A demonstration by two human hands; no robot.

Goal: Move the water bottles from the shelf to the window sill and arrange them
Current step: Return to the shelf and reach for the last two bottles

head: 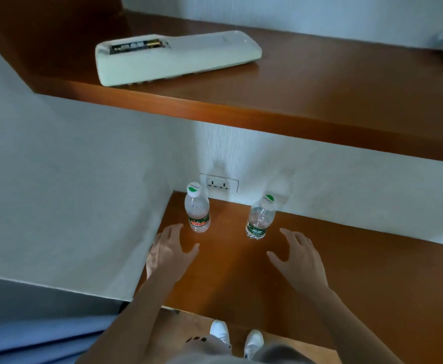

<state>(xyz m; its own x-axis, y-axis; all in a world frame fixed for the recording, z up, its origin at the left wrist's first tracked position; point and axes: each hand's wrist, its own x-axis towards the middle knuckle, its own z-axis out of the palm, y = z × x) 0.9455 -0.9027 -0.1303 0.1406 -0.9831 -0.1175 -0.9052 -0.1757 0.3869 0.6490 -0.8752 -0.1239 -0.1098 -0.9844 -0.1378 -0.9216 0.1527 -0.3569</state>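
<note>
Lower centre, on the glossy wooden shelf, the clear plastic left bottle and right bottle stand, their green labels blurred. Left hand and right hand hover nearby, spread, empty.

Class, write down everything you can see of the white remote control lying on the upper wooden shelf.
The remote control is a long, white, plastic-looking slab with rounded corners. It lies flat on the upper shelf, apparently face down: small bumps like buttons peek out along its near lower edge. At its left end the battery compartment is uncovered, showing batteries inside; no cover is in sight. It sits at a slight angle, right end farther back. Nothing but the shelf touches it.
</note>
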